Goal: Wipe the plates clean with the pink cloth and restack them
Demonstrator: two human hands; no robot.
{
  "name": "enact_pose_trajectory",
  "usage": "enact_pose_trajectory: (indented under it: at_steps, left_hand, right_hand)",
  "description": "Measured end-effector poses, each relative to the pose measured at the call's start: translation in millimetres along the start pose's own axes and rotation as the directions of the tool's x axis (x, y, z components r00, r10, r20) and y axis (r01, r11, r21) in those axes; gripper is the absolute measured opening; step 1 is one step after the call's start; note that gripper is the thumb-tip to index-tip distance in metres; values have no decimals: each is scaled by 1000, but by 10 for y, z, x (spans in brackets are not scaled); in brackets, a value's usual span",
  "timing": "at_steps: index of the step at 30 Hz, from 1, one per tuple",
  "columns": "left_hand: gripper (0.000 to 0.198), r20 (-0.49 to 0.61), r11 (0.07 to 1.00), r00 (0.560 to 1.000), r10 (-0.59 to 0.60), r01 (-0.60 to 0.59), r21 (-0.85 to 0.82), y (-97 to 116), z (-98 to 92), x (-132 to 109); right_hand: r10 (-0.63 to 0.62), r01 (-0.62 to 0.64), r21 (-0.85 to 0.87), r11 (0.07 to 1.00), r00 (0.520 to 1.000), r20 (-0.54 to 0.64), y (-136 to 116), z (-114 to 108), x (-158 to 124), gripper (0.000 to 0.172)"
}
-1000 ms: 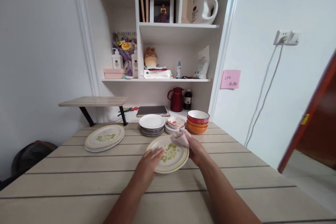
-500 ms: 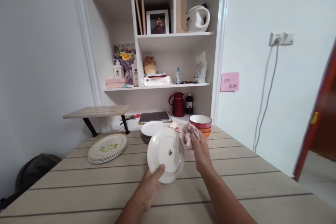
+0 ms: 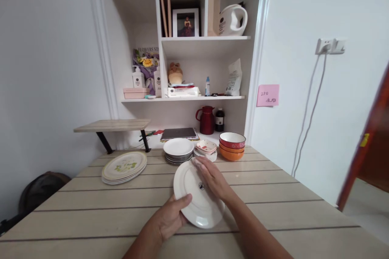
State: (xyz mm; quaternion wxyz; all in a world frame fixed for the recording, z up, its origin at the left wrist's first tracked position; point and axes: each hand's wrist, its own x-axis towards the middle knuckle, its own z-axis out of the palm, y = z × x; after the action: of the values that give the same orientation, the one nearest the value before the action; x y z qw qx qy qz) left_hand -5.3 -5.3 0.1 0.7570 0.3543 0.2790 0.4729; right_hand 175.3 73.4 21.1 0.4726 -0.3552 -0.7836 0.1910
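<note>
A white plate (image 3: 190, 194) with a small dark logo is held tilted above the table, its underside facing me. My left hand (image 3: 172, 214) grips its lower left edge, thumb over the rim. My right hand (image 3: 212, 178) presses against the plate's upper right face; the cloth is mostly hidden beneath it, with a pale bit perhaps showing at the fingertips. Behind the plate stand a stack of white-topped plates (image 3: 178, 147), small patterned dishes (image 3: 206, 147) on white ones, and stacked red and orange bowls (image 3: 231, 153).
Several plates with green decoration (image 3: 124, 166) are stacked on the left of the wooden table (image 3: 103, 214). Behind them stands a small raised shelf (image 3: 112, 125). A closed laptop (image 3: 179, 133), a red jug (image 3: 207, 120) and a dark bottle (image 3: 219, 120) are at the back.
My right hand has moved left and onto the plate with the cloth, uncovering the bowls and small dishes. The plate has turned and shifted slightly right and down. The view has shifted a little.
</note>
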Motion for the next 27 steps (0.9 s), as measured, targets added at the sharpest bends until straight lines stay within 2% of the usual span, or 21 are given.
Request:
enact_pose_trajectory:
  at_steps: [3,6,9,11,13,15,18,20,22,27]
  left_hand:
    - [45,10,1000,1000,23,-23,-8,-24,-16,19]
    - [48,43,998,997,58,-57,-32,-38,-20,45]
    - [43,81,997,994,74,-71,-38,-32,-5,55]
    - [35,103,997,992,74,-71,-29,-24,10,49]
    - [30,95,997,993,73,-72,-19,-20,21,39]
    - [29,50,998,997,60,-59,-20,-21,22,30]
    - [35,11,999,1000,7,-7,-38,-22,2,28]
    - [41,19,999,1000,-20,21,-47,-18,-17,35]
    - [44,20,998,1000,-16,17,-65,-8,-29,45]
    - [50,-29,992,1000,0,-4,-129,33,-15,58]
  right_hand:
    - [-109,111,4,994,976,190,-282,55,-34,48]
    - [-210,215,20,976,926,312,-531,91,-63,48]
    - [-271,278,44,960,869,414,-664,94,-84,43]
    - [-281,289,52,956,849,447,-679,91,-90,40]
    - [-267,274,51,960,856,443,-643,96,-79,38]
    - [-237,244,33,969,888,395,-564,105,-41,35]
    - [-179,180,15,983,953,246,-401,98,49,35]
    - [-131,124,52,991,978,165,-291,75,100,39]
    - [-73,59,111,992,988,133,-198,50,121,41]
    - [78,-116,248,962,984,158,-43,56,81,44]
